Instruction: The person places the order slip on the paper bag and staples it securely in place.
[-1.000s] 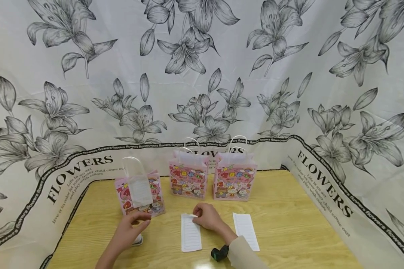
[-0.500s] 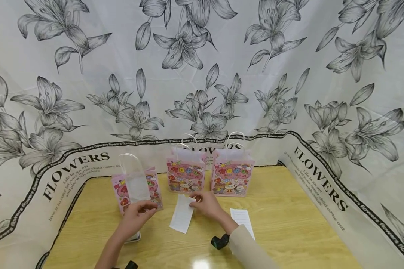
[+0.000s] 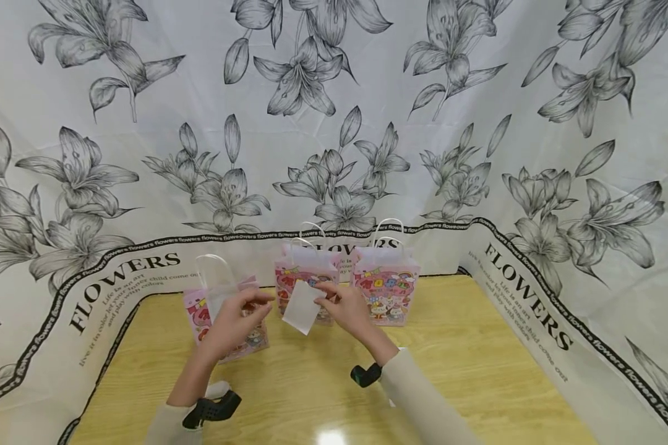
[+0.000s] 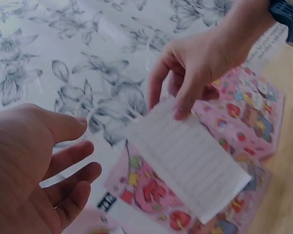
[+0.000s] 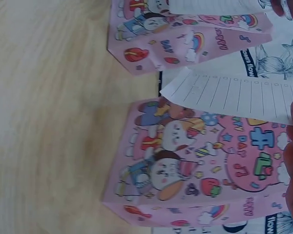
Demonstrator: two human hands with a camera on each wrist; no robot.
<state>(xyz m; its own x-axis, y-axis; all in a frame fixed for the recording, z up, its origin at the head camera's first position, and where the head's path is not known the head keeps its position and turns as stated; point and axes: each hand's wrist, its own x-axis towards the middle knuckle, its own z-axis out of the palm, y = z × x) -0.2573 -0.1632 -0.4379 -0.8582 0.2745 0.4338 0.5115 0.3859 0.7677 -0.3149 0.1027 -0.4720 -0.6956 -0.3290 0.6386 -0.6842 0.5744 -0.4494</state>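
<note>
My right hand (image 3: 346,307) pinches a narrow white slip of lined paper (image 3: 300,309) by its upper end, between thumb and fingers. The slip is tilted and overlaps the front of the middle pink cartoon gift bag (image 3: 295,270) in the head view. In the left wrist view the paper's printed lines (image 4: 185,156) face the camera. My left hand (image 3: 236,321) holds nothing, its fingers loosely bent, in front of the left pink gift bag (image 3: 254,337). On that bag's front a white paper slip (image 3: 214,300) shows, partly behind the hand.
A third pink gift bag (image 3: 386,290) stands upright to the right, its white handles up. Another paper slip (image 3: 392,403) is mostly hidden under my right forearm. A small white object (image 3: 217,389) lies by my left wrist. Floral cloth (image 3: 334,185) walls the table behind.
My right hand has lifted the lined paper slip off the table and carried it away from me, up to the middle bag. My left hand has moved forward and slightly right.
</note>
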